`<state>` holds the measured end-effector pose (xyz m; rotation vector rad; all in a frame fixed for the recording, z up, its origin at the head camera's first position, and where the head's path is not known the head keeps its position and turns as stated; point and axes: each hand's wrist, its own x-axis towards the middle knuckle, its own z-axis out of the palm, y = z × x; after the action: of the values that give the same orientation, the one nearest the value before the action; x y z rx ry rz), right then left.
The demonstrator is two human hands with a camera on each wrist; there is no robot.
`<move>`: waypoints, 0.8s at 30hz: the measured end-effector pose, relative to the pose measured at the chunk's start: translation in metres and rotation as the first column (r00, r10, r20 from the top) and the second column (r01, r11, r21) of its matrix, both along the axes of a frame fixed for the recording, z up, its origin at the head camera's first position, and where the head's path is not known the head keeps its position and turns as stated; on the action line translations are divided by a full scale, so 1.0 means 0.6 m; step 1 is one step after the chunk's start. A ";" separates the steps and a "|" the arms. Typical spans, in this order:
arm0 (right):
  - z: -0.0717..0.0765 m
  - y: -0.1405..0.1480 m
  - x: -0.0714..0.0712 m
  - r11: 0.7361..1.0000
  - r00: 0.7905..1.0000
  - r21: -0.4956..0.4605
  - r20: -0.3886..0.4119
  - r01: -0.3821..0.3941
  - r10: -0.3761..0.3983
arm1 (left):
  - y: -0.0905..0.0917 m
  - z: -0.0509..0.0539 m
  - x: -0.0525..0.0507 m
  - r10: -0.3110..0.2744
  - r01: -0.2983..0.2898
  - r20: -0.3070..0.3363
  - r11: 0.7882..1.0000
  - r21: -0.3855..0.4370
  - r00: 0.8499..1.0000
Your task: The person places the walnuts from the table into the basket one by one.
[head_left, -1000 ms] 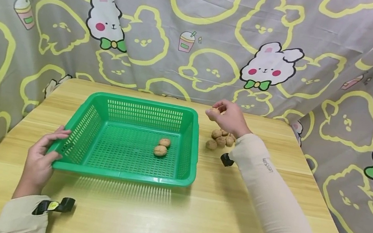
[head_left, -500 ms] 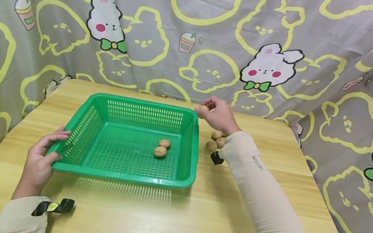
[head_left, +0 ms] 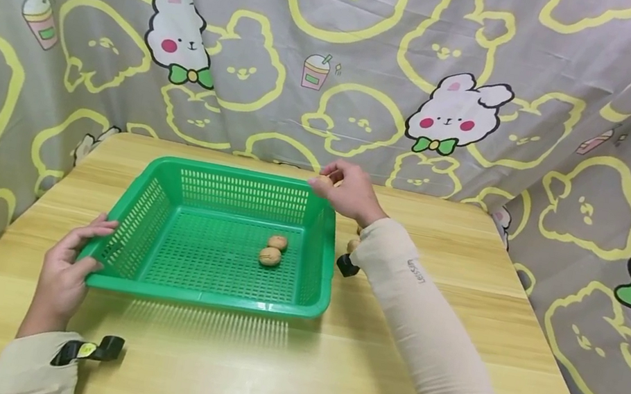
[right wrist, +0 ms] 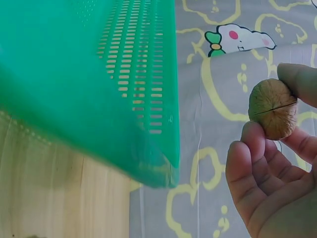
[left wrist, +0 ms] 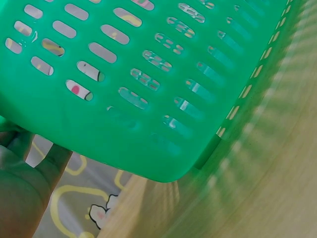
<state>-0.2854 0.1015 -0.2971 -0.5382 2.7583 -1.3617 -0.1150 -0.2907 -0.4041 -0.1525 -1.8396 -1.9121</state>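
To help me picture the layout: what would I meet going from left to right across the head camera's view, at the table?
Left hand on the basket's rim → green basket → two walnuts inside it → right hand pinching another walnut → beige right sleeve.

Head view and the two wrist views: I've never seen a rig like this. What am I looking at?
There's no machine here, just a person's bare hands. The head view comes from a camera worn on the head, looking down; each wrist view comes from that wrist. A green basket sits on the table, with two walnuts in it. The left hand holds its rim. The right hand pinches another walnut near the far right corner. More walnuts lie beyond, mostly hidden by the right arm.
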 end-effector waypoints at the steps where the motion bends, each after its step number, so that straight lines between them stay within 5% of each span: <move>1: 0.000 -0.003 0.001 1.000 1.000 -0.004 -0.004 -0.005 0.005 | 0.000 0.000 0.000 0.000 0.000 -0.001 1.000 0.000 1.000; 24: -0.018 -0.057 0.015 0.991 0.997 -0.125 0.046 -0.050 0.057 | -0.001 -0.001 -0.001 -0.006 0.006 -0.005 1.000 0.001 1.000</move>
<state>-0.2763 0.0675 -0.3076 -0.5708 2.6141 -1.5194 -0.1158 -0.2914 -0.4048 -0.1624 -1.8367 -1.9145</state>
